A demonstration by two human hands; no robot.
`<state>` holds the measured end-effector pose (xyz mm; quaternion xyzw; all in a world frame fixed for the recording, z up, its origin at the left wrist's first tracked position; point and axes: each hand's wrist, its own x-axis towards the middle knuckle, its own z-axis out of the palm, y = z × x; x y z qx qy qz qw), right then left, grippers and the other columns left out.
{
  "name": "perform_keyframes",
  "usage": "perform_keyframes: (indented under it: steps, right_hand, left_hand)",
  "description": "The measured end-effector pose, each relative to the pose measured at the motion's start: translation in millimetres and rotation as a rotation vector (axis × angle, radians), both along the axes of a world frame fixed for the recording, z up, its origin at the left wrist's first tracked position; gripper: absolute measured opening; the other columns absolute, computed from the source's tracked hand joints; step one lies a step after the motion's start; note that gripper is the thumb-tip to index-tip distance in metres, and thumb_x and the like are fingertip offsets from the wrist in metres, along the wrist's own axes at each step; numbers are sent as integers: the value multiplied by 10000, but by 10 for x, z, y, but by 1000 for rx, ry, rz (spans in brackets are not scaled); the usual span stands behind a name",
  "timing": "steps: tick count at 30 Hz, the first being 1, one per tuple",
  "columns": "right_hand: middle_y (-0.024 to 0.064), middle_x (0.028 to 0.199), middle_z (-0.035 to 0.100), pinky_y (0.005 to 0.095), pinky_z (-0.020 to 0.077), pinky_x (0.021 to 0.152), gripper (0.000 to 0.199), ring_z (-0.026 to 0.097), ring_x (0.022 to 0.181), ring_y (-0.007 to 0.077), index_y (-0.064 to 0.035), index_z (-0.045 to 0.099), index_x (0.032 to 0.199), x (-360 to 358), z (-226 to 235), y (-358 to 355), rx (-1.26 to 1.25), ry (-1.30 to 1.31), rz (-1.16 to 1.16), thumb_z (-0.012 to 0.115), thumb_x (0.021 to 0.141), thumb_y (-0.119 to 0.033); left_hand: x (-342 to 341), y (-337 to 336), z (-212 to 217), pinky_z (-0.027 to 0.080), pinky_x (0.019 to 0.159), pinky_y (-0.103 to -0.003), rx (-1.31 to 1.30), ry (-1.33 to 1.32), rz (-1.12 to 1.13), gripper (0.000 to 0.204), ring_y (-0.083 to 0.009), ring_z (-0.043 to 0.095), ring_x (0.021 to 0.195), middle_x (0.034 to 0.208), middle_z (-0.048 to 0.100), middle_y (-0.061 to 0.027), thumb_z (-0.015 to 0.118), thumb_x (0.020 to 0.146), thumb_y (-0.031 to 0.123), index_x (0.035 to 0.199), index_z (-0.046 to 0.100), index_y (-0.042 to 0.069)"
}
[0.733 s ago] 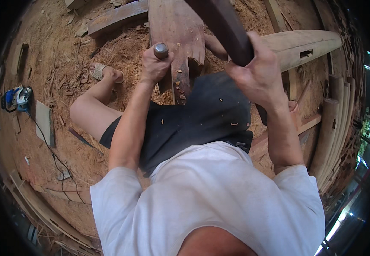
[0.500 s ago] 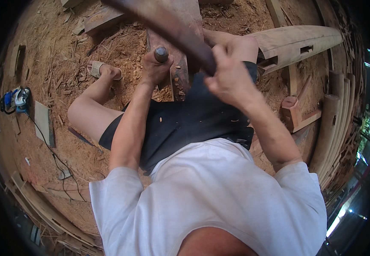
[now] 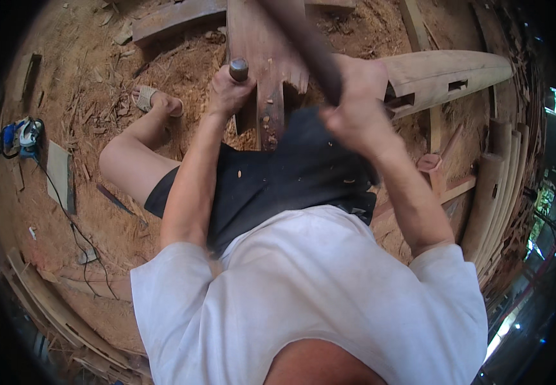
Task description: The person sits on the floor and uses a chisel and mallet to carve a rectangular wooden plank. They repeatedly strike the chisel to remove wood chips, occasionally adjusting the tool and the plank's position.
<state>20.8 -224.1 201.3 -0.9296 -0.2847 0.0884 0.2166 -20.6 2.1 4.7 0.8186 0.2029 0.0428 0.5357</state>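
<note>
My left hand (image 3: 227,93) is closed round the handle of a chisel (image 3: 239,69), its metal-capped end pointing up; the blade is hidden below the fist. Under it lies a reddish timber beam (image 3: 265,38) with a notched end, a narrow tongue and wood chips on it. My right hand (image 3: 361,122) grips the lower end of a long dark wooden club (image 3: 307,48), blurred by motion. The club slants up and away to the top edge, where its far end passes out of view.
A rounded, slotted timber (image 3: 451,74) lies to the right of my knee. Beyond my right arm are a small wooden block (image 3: 429,162) and stacked poles (image 3: 493,186). A blue power tool (image 3: 26,138) with a black cord sits far left. Shavings cover the ground.
The club has swung to a steeper slant, and my right hand has shifted slightly right. My left hand, still round the chisel, has moved slightly left and away. The view has shifted a little.
</note>
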Motion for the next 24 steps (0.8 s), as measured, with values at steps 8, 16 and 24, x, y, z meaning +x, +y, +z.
perform_keyframes:
  steps: [8,16,24]
  right_hand:
    - [274,850,635,462,522,740,315,662,796,417,46,558,982,-22,44,-101,90,268,-70,720,738,-69]
    - [302,893,683,540,518,816,394,673,930,507,56,546,1058,-62,-177,15,-196,265,3,751,766,-111]
    - [230,814,652,445,537,785,396,687,829,420,39,594,1103,91,88,-107,144,198,-42,693,736,-73]
  left_hand:
    - [-39,28,-137,543,813,-389,-94,19,40,229,-233,711,841,858,741,-117,739,817,238,925,705,39]
    - [32,-6,-47,553,885,-411,23,171,13,392,-334,725,1045,1022,762,-192,769,825,348,1067,743,42]
    - [31,0,-20,541,811,-407,7,87,-65,236,-302,723,883,885,734,-157,714,814,254,891,697,32]
